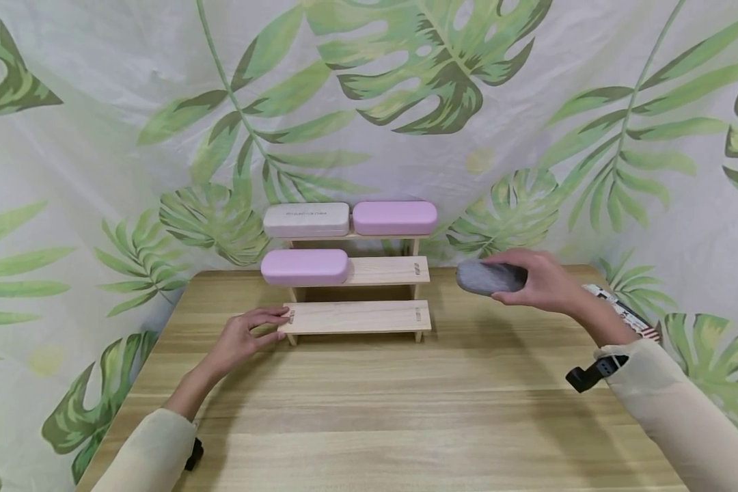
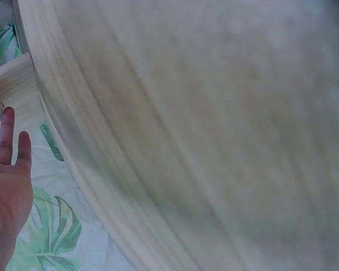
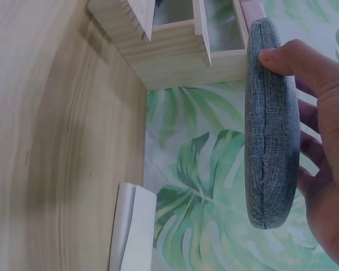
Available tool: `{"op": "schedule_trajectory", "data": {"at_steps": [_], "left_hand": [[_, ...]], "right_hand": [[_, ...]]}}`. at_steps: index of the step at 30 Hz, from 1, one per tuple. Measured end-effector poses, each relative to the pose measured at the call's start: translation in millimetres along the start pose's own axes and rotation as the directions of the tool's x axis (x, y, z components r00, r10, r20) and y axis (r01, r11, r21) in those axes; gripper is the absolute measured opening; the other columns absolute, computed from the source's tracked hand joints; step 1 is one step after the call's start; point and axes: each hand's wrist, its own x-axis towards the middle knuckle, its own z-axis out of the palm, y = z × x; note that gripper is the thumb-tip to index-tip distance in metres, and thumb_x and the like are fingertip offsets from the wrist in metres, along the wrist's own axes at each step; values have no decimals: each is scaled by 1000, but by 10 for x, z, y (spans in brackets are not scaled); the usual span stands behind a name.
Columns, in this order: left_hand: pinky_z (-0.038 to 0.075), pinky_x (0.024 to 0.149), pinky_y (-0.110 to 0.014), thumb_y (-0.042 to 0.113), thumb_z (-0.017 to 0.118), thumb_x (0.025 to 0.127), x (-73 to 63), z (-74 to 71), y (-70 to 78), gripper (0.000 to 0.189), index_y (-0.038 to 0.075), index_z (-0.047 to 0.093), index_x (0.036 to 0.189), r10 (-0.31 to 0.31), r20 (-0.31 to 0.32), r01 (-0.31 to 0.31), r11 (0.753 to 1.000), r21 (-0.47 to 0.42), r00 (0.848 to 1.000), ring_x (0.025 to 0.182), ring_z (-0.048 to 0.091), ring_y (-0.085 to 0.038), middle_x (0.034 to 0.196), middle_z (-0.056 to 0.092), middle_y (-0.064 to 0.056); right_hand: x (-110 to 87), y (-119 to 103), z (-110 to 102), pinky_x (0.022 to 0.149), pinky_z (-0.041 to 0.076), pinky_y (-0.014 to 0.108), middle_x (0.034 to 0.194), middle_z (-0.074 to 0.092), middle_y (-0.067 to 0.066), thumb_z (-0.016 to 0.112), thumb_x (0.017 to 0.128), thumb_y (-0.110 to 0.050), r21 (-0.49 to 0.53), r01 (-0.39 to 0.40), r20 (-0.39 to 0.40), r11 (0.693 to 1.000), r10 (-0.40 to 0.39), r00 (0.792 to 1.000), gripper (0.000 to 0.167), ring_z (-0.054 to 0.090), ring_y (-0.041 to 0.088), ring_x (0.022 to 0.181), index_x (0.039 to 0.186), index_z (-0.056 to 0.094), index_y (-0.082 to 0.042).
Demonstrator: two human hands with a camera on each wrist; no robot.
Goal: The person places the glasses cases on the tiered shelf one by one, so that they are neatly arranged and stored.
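Observation:
A grey fabric glasses case (image 1: 488, 277) is held off the table in my right hand (image 1: 544, 283), right of a three-step wooden stand (image 1: 353, 317). The right wrist view shows my thumb on one side of the case (image 3: 271, 141) and the fingers behind it. My left hand (image 1: 242, 340) touches the left end of the lowest step, its fingers fairly straight. On the top step sit a pale grey glasses case (image 1: 306, 220) and a pink glasses case (image 1: 395, 218), side by side. Another pink case (image 1: 304, 267) lies on the left half of the middle step.
The wood-grain table (image 1: 369, 417) carries the stand near its back edge. A flat white item with dark print (image 1: 621, 311) lies at the right edge, partly behind my right forearm. A leaf-patterned cloth (image 1: 406, 157) hangs behind the table.

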Motion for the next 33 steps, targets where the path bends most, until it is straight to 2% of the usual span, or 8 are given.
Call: {"op": "schedule_trajectory", "data": {"at_steps": [9, 15, 23, 33], "left_hand": [[38, 106, -6, 8, 86, 89, 3, 2, -17, 34, 10, 80, 122, 0, -2, 0, 1000, 24, 1000, 127, 67, -33, 136, 73, -7], [37, 106, -5, 6, 86, 89, 3, -2, -18, 36, 11, 79, 124, -14, 5, 14, 1000, 10, 1000, 129, 66, -33, 137, 72, -7], [39, 106, -5, 4, 86, 89, 16, -8, -3, 35, 9, 79, 123, -6, 2, 6, 1000, 8, 1000, 128, 66, -34, 136, 72, -9], [39, 106, -5, 5, 87, 88, 6, 0, 18, 35, 8, 80, 122, -1, -3, 1, 1000, 10, 1000, 127, 66, -33, 136, 72, -8]], "right_hand": [[113, -30, 67, 72, 55, 37, 117, 77, 8, 94, 73, -13, 19, 1, 6, 1000, -1, 1000, 57, 70, 22, 94, 127, 76, -11], [195, -48, 107, 73, 56, 40, 119, 77, 10, 95, 75, -18, 25, -13, 26, 1000, 13, 1000, 57, 71, 24, 96, 128, 75, -11], [313, -102, 142, 74, 56, 43, 121, 77, 12, 94, 77, -21, 35, -26, 41, 999, 25, 999, 56, 72, 27, 100, 129, 75, -11], [460, -157, 195, 75, 57, 44, 122, 77, 13, 93, 77, -20, 37, 5, 30, 999, -6, 1000, 55, 73, 29, 102, 128, 76, -9]]}}
